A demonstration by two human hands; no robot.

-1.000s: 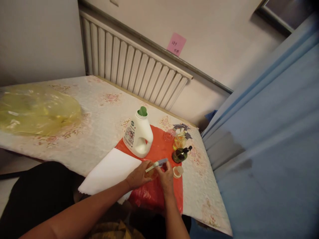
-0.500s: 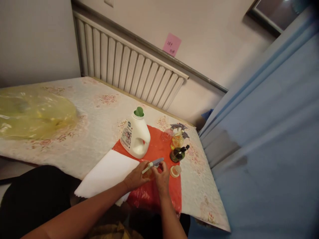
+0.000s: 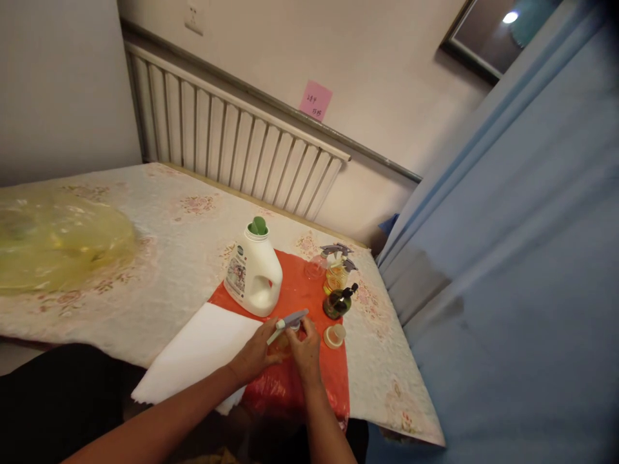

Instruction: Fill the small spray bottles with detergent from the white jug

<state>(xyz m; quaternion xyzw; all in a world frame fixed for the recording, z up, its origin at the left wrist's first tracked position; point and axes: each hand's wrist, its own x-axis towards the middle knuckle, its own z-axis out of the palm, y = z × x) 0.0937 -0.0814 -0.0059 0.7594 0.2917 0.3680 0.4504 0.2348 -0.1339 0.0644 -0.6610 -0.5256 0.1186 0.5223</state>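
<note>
Left hand (image 3: 256,356) and right hand (image 3: 305,350) hold a small see-through spray bottle with grey trigger (image 3: 292,318), over a red plastic sheet (image 3: 298,280).
At its eleven o'clock I see a white plastic jug (image 3: 254,277); the left hand wraps the bottle's body, the right hand pinches near its neck; at three o'clock, a pale round cap-like piece (image 3: 334,336).

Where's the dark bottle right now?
In the head view, the dark bottle stands on the right side of the red sheet, beyond the right hand, between the yellow bottle and the pale round piece.
</note>
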